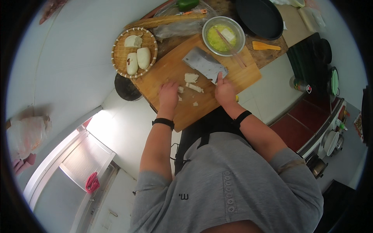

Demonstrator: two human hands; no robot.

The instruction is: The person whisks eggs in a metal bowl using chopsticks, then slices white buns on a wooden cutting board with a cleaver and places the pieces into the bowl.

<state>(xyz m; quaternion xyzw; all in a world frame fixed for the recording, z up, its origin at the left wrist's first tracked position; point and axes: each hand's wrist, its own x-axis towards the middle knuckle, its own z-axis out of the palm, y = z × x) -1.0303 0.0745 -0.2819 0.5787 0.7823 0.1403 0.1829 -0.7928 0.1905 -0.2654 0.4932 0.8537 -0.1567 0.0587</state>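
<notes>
My right hand [225, 92] grips the handle of a cleaver [204, 64], index finger stretched along the blade. The wide blade lies low over a wooden cutting board [163, 68]. Near the board's left edge is my left hand [169, 92], fingers bent down; a small bun piece [180, 89] sits at its fingertips, and whether it is pinched cannot be told. Between the hands are a larger chunk of steamed bun [191, 77], a strip of bun [194, 87] and crumbs. At the board's far side, a metal bowl [206, 43] holds yellow liquid like beaten egg, a pale slice [227, 35] and chopsticks [237, 57].
At the left, a woven basket [120, 55] holds several pieces of steamed bun. Behind the bowl is a black pan [259, 19], with a wooden spatula [265, 46] beside it. A green pepper [188, 4] and plastic bags lie at the back. A dark round container [126, 88] stands below the basket.
</notes>
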